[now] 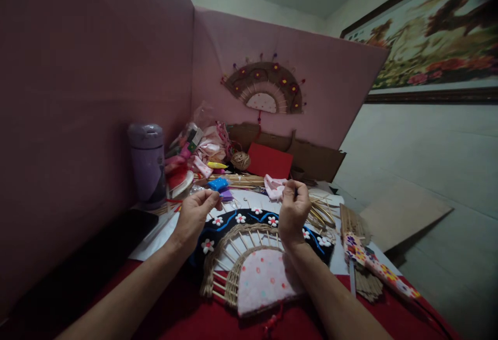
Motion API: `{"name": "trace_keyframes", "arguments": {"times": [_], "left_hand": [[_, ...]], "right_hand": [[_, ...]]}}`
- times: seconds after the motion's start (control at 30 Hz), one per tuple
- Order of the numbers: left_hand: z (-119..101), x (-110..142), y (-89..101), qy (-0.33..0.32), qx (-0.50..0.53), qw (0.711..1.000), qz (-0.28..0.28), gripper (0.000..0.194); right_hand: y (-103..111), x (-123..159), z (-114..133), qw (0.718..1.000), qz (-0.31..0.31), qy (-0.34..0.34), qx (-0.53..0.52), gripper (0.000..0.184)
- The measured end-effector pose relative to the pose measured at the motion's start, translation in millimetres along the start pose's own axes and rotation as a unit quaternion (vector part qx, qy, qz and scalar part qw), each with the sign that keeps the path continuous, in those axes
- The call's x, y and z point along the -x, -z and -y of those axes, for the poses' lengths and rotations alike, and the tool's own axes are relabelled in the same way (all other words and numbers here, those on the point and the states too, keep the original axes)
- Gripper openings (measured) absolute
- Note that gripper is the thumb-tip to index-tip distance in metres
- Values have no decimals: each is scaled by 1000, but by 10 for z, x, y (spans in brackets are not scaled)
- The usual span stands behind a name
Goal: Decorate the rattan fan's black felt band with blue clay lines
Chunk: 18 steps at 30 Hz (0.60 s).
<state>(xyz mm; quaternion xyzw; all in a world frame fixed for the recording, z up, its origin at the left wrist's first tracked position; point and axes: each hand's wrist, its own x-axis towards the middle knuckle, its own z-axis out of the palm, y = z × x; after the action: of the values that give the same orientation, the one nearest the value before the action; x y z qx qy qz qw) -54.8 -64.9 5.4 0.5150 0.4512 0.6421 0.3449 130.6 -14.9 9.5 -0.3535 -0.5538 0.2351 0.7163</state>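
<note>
A half-round fan (264,275) of sticks, twisted cord and pink dotted cloth lies before me, its black outer band set with white flowers and blue lines. Over the band's left part, my left hand (197,214) is closed in a pinch. A small bluish bit seems to show at its fingertips, too small to name. My right hand (293,210) is also closed, raised above the fan's right side; what its fingers hold, if anything, is hidden. Just beyond the left hand lie a blue packet (218,184) and a purple piece (226,195).
A lilac flask (148,166) stands at left. A twine ball (240,160), red card (270,160) and sticks lie at the back. Another fan (268,83) hangs on the pink board. At right are a flower-decorated glue-gun-like tool (379,267) and cardboard strips (368,284).
</note>
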Motion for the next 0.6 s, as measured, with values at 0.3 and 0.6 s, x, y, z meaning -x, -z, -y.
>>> {"name": "trace_keyframes", "arguments": {"times": [0.3,0.6], "left_hand": [[-31,79,-79,43,8,997,64,29],[-4,46,-81,17,19,1000,-1,28]], "right_hand": [[-190,357,134,952,265,77,130,14],[-159,320,131,986,166,6,32,26]]}}
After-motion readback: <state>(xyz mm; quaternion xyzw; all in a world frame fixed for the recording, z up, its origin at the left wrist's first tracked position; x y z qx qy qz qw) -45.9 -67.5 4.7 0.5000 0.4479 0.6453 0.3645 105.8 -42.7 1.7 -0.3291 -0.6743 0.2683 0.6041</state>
